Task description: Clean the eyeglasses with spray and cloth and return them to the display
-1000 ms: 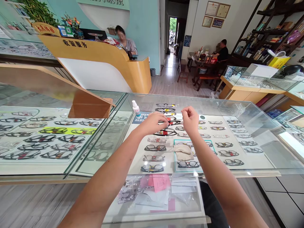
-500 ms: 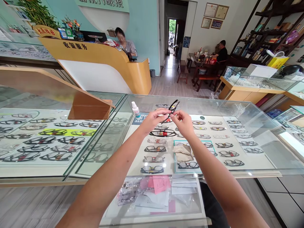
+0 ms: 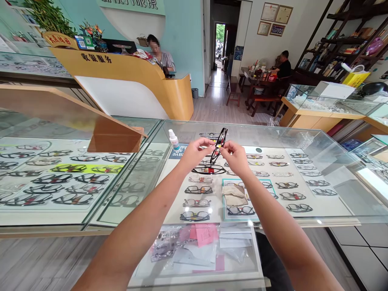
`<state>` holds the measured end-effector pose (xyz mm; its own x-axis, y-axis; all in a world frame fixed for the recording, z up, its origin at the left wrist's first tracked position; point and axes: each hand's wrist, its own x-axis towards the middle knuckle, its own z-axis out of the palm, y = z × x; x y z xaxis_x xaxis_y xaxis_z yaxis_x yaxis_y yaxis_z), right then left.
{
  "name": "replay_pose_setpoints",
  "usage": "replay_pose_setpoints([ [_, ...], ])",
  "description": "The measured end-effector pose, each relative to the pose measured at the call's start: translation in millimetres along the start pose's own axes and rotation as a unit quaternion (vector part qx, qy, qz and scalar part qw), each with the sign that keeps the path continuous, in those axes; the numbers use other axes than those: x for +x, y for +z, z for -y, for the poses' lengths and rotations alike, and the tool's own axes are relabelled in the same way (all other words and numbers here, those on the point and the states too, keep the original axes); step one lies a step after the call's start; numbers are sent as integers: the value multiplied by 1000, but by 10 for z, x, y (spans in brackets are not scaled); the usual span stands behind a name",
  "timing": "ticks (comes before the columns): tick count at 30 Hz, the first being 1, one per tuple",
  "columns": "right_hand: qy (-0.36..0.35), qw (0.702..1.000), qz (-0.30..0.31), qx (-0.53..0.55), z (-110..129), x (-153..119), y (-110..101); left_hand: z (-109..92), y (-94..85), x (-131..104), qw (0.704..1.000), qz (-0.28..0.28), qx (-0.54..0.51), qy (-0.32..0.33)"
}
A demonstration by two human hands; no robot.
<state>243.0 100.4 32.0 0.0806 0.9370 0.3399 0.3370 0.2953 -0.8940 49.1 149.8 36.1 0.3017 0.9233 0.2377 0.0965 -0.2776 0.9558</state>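
Note:
Between my two hands, above the glass counter, is a pair of black-framed eyeglasses (image 3: 222,137), tilted up on end. My left hand (image 3: 198,152) pinches it from the left, and my right hand (image 3: 234,157) pinches it from the right. Behind and left of my left hand stands a white spray bottle (image 3: 173,140) on the glass. A beige cloth (image 3: 234,195) lies near my right forearm, by a teal-edged card. Rows of eyeglasses (image 3: 198,189) show inside the case below my hands.
A pulled-out drawer (image 3: 194,279) in front of me holds papers and plastic bags. On the left counter stands a wooden-framed tilted panel (image 3: 115,135). One person (image 3: 165,58) sits behind the cashier desk (image 3: 178,97); another (image 3: 284,64) sits at a far table.
The eyeglasses have turned from a slanted position to a more upright one, with their lens area now facing me more. My hands have shifted only slightly.

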Motion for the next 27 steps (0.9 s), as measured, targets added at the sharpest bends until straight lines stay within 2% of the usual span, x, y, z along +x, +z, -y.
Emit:
replay_pose_setpoints([
  [4,-18,1000,23,5,38,-16,-9,16,-7,9,1000,13,19,8],
  [9,-29,999,25,1,43,-16,-21,24,-14,19,1000,9,-20,8],
  [18,-42,999,29,2,38,-14,-28,63,-18,33,997,42,-68,-10],
  [21,-50,998,39,2,42,-19,-29,52,-13,18,997,33,-68,-21],
  [27,-42,999,32,-5,29,-12,-36,47,6,19,995,-23,-94,-18],
])
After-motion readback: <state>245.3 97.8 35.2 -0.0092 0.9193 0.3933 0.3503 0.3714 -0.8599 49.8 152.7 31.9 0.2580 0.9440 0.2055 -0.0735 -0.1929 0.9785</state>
